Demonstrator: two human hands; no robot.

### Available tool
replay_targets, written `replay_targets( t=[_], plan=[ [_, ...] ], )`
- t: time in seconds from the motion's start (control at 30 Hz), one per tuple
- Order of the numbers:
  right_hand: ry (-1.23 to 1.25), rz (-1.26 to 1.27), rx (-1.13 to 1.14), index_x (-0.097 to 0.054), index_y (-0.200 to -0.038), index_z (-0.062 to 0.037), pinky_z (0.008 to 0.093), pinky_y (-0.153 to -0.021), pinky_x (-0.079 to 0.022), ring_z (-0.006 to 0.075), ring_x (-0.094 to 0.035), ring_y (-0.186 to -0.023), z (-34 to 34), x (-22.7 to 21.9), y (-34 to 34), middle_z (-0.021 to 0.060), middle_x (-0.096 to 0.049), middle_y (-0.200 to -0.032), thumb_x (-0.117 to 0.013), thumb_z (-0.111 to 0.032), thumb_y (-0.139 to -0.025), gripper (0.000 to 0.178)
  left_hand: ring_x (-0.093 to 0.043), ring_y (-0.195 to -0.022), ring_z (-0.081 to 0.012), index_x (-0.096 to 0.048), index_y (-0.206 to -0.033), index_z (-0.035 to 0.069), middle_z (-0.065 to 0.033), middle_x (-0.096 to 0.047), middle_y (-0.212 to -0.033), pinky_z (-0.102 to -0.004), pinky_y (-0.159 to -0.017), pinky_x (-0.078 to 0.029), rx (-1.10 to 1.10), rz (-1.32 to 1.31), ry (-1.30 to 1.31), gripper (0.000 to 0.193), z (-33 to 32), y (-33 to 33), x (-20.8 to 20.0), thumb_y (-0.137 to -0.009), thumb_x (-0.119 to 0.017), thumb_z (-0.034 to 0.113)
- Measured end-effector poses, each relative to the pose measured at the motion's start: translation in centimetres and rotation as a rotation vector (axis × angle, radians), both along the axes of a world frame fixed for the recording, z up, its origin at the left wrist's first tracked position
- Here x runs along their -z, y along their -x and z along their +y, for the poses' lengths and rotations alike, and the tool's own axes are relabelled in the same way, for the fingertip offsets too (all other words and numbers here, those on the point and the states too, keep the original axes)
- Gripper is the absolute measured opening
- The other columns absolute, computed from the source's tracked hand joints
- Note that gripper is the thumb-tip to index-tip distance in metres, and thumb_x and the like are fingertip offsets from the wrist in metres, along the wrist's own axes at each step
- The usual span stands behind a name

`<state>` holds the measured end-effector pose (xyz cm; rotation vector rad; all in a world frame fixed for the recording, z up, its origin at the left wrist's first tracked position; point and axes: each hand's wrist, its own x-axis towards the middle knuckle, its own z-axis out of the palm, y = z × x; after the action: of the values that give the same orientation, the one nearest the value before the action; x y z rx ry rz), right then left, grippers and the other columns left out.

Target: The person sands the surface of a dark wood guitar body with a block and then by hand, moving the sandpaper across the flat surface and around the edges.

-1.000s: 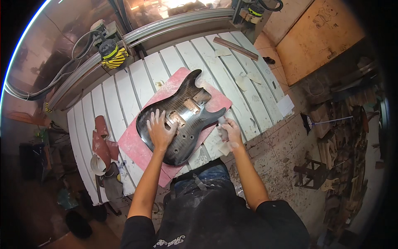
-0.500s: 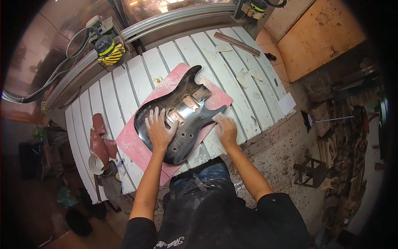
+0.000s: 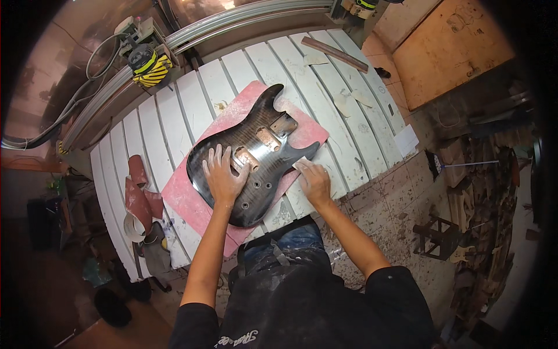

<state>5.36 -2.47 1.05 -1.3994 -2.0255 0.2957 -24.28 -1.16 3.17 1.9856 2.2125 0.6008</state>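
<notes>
A dark, glossy electric guitar body [image 3: 232,139] with bare-wood pickup cavities and several round holes lies flat on a dusty pink mat [image 3: 185,200]. Flat on its left part rests my left hand [image 3: 224,177], fingers spread. At the right edge, beside the lower horn, my right hand [image 3: 314,182] is closed on a small pale piece of sandpaper [image 3: 301,163]. The paper touches the curved edge between horn and waist. My fingers hide most of it.
Beneath the mat is a white slatted table [image 3: 343,148]. Reddish sandpaper sheets [image 3: 137,200] curl at its left side, and a brown wooden strip [image 3: 334,53] lies at the far right. Pale paper scraps [image 3: 342,103] and a white sheet [image 3: 406,140] are nearer its right edge.
My right hand has shifted slightly left and down along the guitar body's edge, and the pale sandpaper now shows at its fingertips. My left hand stays in place.
</notes>
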Motion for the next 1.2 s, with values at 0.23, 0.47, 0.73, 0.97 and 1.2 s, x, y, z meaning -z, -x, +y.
replay_targets(
  t=[0.23, 0.47, 0.73, 0.97, 1.2],
  plan=[
    [-0.082, 0.003, 0.126, -0.078, -0.120, -0.0105, 0.0455, -0.097, -0.055, 0.0318, -0.072, -0.109, 1.6, 0.4, -0.6, 0.0100, -0.077, -0.126, -0.068, 0.000, -0.086, 0.036, -0.038, -0.157, -0.0415, -0.063, -0.150, 0.007, -0.0212, -0.051, -0.164, -0.0621, -0.130, -0.023, 0.002, 0.008, -0.030, 0.078, 0.0, -0.2, 0.0, -0.089, -0.078, 0.054],
    [-0.091, 0.048, 0.136, -0.078, -0.119, -0.0125, 0.0470, -0.094, -0.054, 0.0332, -0.072, -0.106, 2.7, 0.2, -2.3, 0.0108, -0.077, -0.125, -0.068, 0.002, -0.086, 0.037, -0.038, -0.158, -0.0412, -0.063, -0.149, 0.007, -0.0208, -0.051, -0.164, -0.0619, -0.130, -0.022, 0.008, 0.000, -0.040, 0.078, 0.0, 0.0, 0.0, -0.088, -0.079, 0.054],
    [-0.057, 0.033, 0.079, -0.077, -0.122, -0.0102, 0.0469, -0.099, -0.053, 0.0339, -0.071, -0.117, 1.2, 0.7, -1.4, 0.0124, -0.076, -0.123, -0.066, 0.005, -0.085, 0.042, -0.038, -0.158, -0.0408, -0.063, -0.150, 0.008, -0.0200, -0.051, -0.165, -0.0612, -0.130, -0.022, 0.003, 0.008, -0.046, 0.078, 0.2, 0.0, 0.1, -0.088, -0.079, 0.054],
    [-0.157, -0.032, -0.022, -0.078, -0.120, -0.0113, 0.0433, -0.093, -0.055, 0.0284, -0.073, -0.114, 1.1, 0.2, -1.4, 0.0093, -0.078, -0.122, -0.068, -0.001, -0.089, 0.034, -0.037, -0.159, -0.0400, -0.063, -0.150, 0.008, -0.0199, -0.050, -0.165, -0.0606, -0.131, -0.021, -0.018, 0.011, 0.000, 0.078, -0.1, 0.0, -0.2, -0.089, -0.079, 0.053],
    [-0.145, -0.015, 0.132, -0.079, -0.114, -0.0122, 0.0447, -0.090, -0.054, 0.0300, -0.073, -0.106, 0.9, 0.1, -0.6, 0.0088, -0.078, -0.122, -0.066, -0.001, -0.092, 0.028, -0.036, -0.159, -0.0405, -0.062, -0.150, 0.007, -0.0200, -0.050, -0.165, -0.0607, -0.131, -0.021, -0.003, 0.008, -0.011, 0.078, 0.1, -0.1, -0.1, -0.089, -0.079, 0.053]
  ],
)
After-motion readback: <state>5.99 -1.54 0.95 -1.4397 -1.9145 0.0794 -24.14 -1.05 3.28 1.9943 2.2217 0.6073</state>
